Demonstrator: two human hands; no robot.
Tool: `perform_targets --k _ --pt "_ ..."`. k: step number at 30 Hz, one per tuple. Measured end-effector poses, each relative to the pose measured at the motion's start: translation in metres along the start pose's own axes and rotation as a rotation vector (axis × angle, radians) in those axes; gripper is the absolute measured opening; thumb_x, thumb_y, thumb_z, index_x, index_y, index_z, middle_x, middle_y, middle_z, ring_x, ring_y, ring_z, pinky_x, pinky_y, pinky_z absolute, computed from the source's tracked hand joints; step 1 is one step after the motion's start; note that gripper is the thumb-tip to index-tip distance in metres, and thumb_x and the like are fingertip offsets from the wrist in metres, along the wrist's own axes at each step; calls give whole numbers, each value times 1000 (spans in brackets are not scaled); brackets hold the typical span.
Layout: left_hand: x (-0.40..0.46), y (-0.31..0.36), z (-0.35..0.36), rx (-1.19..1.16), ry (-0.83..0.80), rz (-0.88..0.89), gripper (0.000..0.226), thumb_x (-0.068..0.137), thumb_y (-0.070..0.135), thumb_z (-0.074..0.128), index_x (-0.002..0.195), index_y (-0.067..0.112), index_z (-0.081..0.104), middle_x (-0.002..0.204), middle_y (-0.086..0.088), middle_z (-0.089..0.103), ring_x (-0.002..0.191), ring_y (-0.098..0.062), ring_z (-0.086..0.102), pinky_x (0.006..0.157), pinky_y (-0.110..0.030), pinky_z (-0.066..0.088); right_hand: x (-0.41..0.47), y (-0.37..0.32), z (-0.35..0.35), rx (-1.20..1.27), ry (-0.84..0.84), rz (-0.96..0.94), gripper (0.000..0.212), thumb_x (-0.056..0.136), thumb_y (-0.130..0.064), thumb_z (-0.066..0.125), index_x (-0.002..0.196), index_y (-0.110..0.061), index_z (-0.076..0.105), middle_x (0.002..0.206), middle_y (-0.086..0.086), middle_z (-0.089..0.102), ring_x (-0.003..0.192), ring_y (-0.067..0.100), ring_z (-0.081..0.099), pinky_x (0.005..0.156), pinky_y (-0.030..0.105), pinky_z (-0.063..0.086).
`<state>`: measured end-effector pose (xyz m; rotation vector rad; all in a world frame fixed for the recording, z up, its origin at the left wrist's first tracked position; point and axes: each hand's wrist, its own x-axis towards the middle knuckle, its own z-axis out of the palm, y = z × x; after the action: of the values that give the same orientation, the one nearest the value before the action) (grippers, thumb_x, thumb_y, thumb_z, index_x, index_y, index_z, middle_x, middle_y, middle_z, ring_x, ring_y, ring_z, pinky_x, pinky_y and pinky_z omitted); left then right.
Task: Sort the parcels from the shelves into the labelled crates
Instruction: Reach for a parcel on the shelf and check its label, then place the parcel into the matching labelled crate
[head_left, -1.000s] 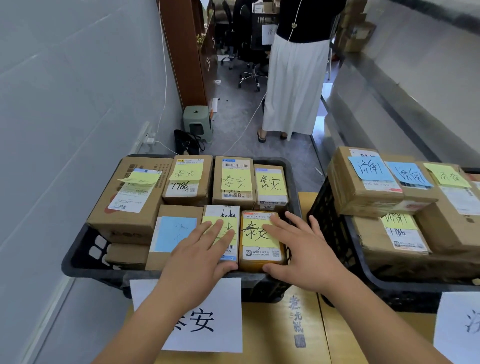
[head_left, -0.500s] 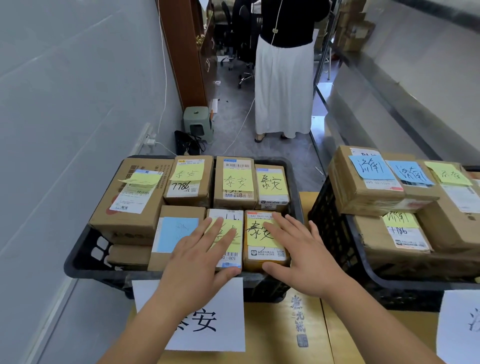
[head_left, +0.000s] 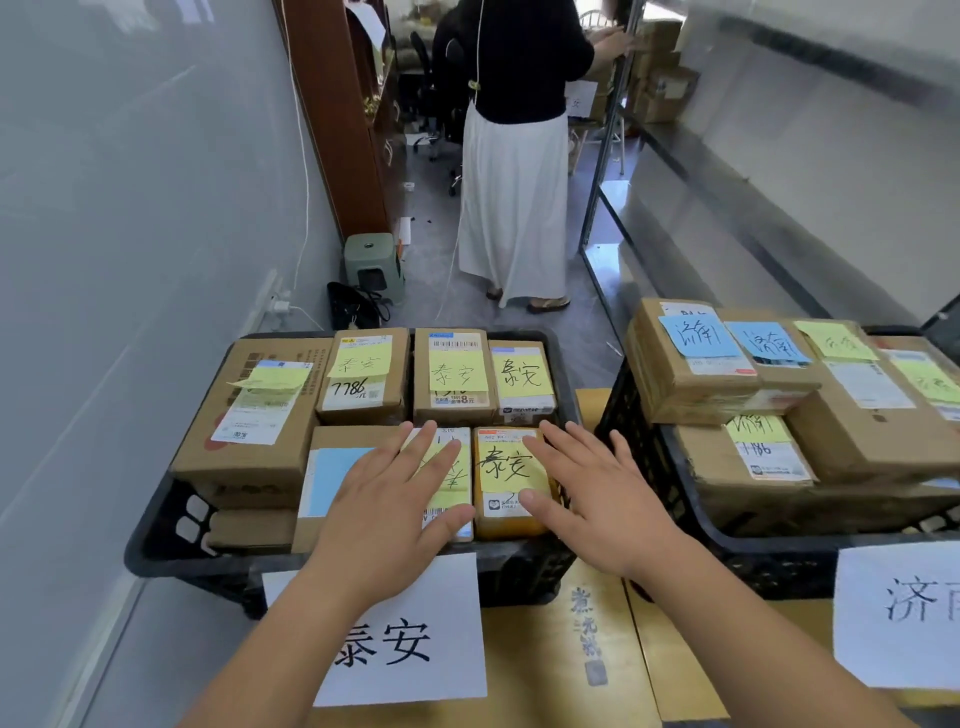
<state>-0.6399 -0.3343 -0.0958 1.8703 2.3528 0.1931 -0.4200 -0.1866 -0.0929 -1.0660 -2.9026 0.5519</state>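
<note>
- Black crate (head_left: 171, 535), sign on its near wall, packed full; second crate (head_left: 675, 467) off past my right fingertips.
- Left hand (head_left: 387, 512) flat, fingers straight, on the white-labelled parcel (head_left: 449, 488).
- Right hand (head_left: 597, 499) spread flat just right of the yellow parcel (head_left: 511, 483), thumb touching it.
- Risk: parcels sit above the rim; a hard press could tip one out.
</note>
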Motion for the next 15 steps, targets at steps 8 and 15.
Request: perform_targets --k 8,15 --pt "2 42 -22 45 -25 148 88 84 83 -6 160 41 11 169 8 4 156 -18 -3 124 -44 8 -47 -5 -14 -62 50 134 73 97 -75 21 161 -41 9 170 -13 6 157 13 -3 124 55 -7" --pt "-24 109 -27 55 -39 246 85 85 81 -2 160 41 12 169 6 5 156 -20 -2 126 -45 10 -130 13 -30 -72 115 246 74 97 -75 22 161 -42 7 171 -13 4 157 16 -2 124 58 -3"
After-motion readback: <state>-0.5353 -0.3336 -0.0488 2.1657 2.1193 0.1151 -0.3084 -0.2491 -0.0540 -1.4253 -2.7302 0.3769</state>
